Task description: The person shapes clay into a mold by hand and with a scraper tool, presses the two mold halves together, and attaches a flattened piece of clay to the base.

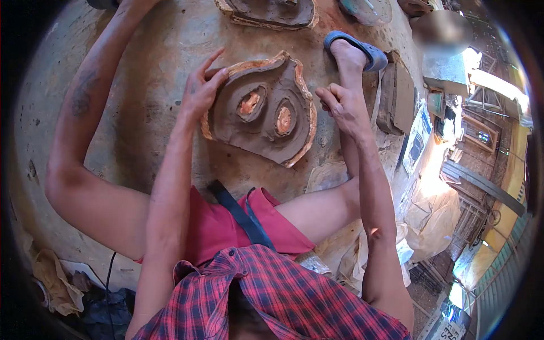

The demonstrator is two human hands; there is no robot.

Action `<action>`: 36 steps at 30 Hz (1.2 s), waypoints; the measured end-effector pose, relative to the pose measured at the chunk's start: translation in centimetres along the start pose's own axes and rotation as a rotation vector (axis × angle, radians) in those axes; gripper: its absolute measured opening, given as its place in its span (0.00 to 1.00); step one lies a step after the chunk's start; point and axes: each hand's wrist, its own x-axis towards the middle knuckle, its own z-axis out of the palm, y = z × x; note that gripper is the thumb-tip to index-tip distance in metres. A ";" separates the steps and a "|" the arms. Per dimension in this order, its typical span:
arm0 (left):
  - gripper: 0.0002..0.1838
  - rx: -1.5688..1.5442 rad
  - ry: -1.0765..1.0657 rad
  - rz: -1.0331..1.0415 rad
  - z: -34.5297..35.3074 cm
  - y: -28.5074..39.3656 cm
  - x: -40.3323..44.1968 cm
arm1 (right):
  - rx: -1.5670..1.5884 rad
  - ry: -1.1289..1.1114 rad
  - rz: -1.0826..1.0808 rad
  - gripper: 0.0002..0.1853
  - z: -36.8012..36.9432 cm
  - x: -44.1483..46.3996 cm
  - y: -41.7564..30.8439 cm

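Note:
A slab of dark wet clay lines a shallow mould with a rough orange-brown rim, lying on the floor between my legs. Two raised oval rings in the clay surround orange openings. My left hand is at the mould's upper left edge, its thumb against the rim and one finger stretched outward. Just off the right side of the mould, my right hand is closed with the fingers curled together. Whatever it may hold is hidden.
Another clay-filled mould lies farther ahead. A bowl stands beyond my blue clog. Grey clay-coloured blocks are on the right. Crumpled sheeting lies at the right, and a dark bag at the lower left.

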 end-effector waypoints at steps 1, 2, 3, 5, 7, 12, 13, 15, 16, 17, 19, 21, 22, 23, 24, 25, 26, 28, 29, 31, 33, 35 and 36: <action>0.33 -0.003 0.003 -0.004 -0.3 0.2 0.9 | -0.002 -0.006 0.000 0.20 -0.3 0.4 -0.3; 0.33 -0.004 -0.088 0.005 -0.6 0.3 2.1 | -0.004 -0.070 0.068 0.19 -0.6 0.8 -0.5; 0.34 -0.003 -0.179 0.013 -1.0 0.4 3.3 | -0.005 -0.134 0.137 0.19 -0.8 1.1 -0.9; 0.35 0.045 -0.263 0.021 -1.7 0.4 5.6 | -0.004 -0.195 0.154 0.17 -1.2 0.4 -3.0; 0.36 0.055 -0.444 0.080 -1.9 0.7 7.3 | -0.002 -0.255 0.167 0.15 -0.4 0.1 -2.6; 0.35 0.080 -0.602 0.050 -2.0 1.0 9.5 | -0.048 -0.379 -0.148 0.20 0.9 -1.0 -1.3; 0.35 0.081 -0.601 0.047 -2.1 0.9 9.4 | -0.037 -0.431 -0.144 0.28 0.8 -1.0 -1.9; 0.34 0.035 -0.621 0.021 -2.0 1.0 9.4 | -0.132 -0.432 -0.219 0.35 1.8 -0.4 -1.0; 0.34 0.035 -0.622 0.020 -2.0 1.0 9.4 | -0.229 -0.434 -0.292 0.41 1.9 -0.2 -1.6; 0.34 0.051 -0.614 0.029 -2.0 1.0 9.4 | -0.227 -0.436 -0.291 0.41 1.9 -0.2 -2.2; 0.34 0.065 -0.604 0.030 -2.0 0.9 9.1 | -0.654 -0.516 -0.221 0.43 1.9 -0.1 -3.6; 0.34 0.021 -0.616 0.057 -2.0 0.9 9.1 | -0.708 -0.520 -0.219 0.44 2.3 -0.4 -3.6; 0.34 0.055 -0.617 0.078 -2.1 0.7 9.2 | -0.763 -0.518 -0.217 0.45 2.5 -0.5 -3.5; 0.34 0.055 -0.623 0.066 -2.1 0.6 9.2 | -0.754 -0.526 -0.211 0.45 2.9 -1.1 -3.4; 0.34 0.056 -0.625 0.068 -2.1 0.6 9.3 | -0.725 -0.511 -0.232 0.44 3.3 -1.7 -3.2; 0.34 0.057 -0.627 0.072 -2.1 0.7 9.4 | -0.698 -0.495 -0.254 0.43 3.6 -2.3 -3.1; 0.34 0.068 -0.616 0.078 -2.0 0.7 9.3 | -0.696 -0.495 -0.252 0.43 3.8 -2.9 -3.2; 0.35 0.080 -0.589 0.070 -2.0 1.1 8.8 | -0.685 -0.506 -0.192 0.39 4.4 -4.2 -3.8; 0.36 0.090 -0.561 0.062 -2.0 1.5 8.5 | -0.680 -0.502 -0.190 0.39 4.8 -4.8 -4.0; 0.37 0.110 -0.550 0.059 -2.1 1.8 8.4 | -0.618 -0.526 -0.123 0.35 5.4 -6.1 -4.4; 0.38 0.124 -0.542 0.062 -2.0 1.8 8.4 | -0.604 -0.524 -0.109 0.35 6.0 -7.3 -5.1; 0.40 0.125 -0.420 0.080 -1.7 2.1 7.7 | -0.498 -0.504 -0.089 0.34 6.8 -8.5 -5.5; 0.40 0.123 -0.428 0.082 -1.6 2.2 7.3 | -0.449 -0.503 -0.072 0.32 7.2 -9.0 -5.9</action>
